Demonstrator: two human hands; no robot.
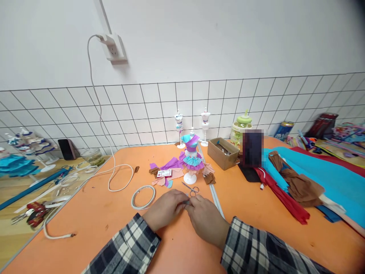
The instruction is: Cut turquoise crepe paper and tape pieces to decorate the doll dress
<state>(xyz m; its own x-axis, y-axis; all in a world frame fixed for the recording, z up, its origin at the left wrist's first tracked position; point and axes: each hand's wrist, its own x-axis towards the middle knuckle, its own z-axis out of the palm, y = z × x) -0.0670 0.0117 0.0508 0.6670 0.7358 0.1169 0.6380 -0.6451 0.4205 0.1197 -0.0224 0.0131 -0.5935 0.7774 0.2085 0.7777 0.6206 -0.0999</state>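
My left hand [169,205] and my right hand [205,217] meet over the orange table, fingertips pinched together. Between them shows a small greyish bit, too small to name. Small scissors [192,189] lie just beyond my fingers, blades pointing away to the left. Behind them stands a miniature dress form [190,178] in a purple and turquoise ruffled dress. A roll of white tape [143,197] lies flat to the left of my left hand. Fabric scraps [173,163] in purple, peach and brown surround the form's base, with a small white-and-red box [164,173] on them.
Two more dress forms [205,121] stand against the tiled wall. To their right are an open cardboard box [224,158], a green-lidded jar [242,125] and a blurred-out upright screen [252,148]. Coloured fabric [322,171] covers the right side. A white cable [114,179] crosses the left.
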